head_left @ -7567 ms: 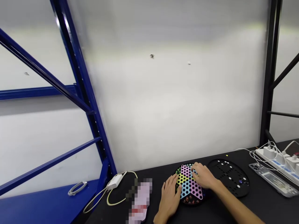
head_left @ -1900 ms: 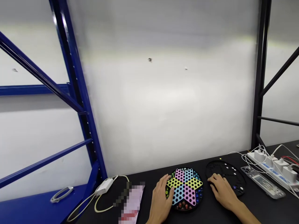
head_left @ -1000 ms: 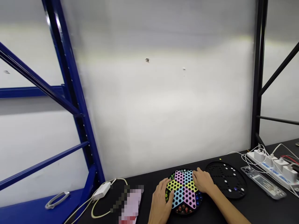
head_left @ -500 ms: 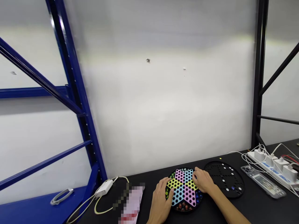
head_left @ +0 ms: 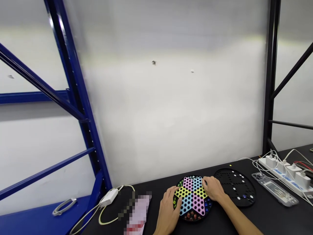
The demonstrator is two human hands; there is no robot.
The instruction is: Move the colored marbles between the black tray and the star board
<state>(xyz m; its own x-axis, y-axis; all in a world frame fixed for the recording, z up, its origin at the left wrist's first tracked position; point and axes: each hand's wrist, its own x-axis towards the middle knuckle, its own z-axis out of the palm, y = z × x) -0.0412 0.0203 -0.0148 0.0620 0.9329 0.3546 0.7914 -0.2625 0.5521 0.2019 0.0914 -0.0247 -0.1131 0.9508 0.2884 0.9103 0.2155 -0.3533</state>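
Observation:
A round Chinese checkers board (head_left: 192,194) lies on the black table, with a star of pink, blue and yellow points full of dark holes. Marbles sit in its rim pockets: red marbles (head_left: 192,215) at the near side, blue ones (head_left: 208,205) at the right, green ones (head_left: 180,184) at the upper left. My left hand (head_left: 168,207) rests against the board's left edge, thumb and fingers apart. At the upper right rim is my right hand (head_left: 213,188), its fingers bent and close together. Its fingertips partly cover the pocket there, and anything they pinch is hidden.
A black round board (head_left: 236,187) with white pieces and one blue piece lies to the right. Beyond it are a phone in a clear case (head_left: 274,189) and a power strip (head_left: 286,171) with chargers. A white adapter (head_left: 109,197) with cable and a pink packet (head_left: 139,212) lie left.
My right hand has shifted slightly, its fingers lifting a little along the board's upper right rim. My left hand stays in place. The view has turned very slightly.

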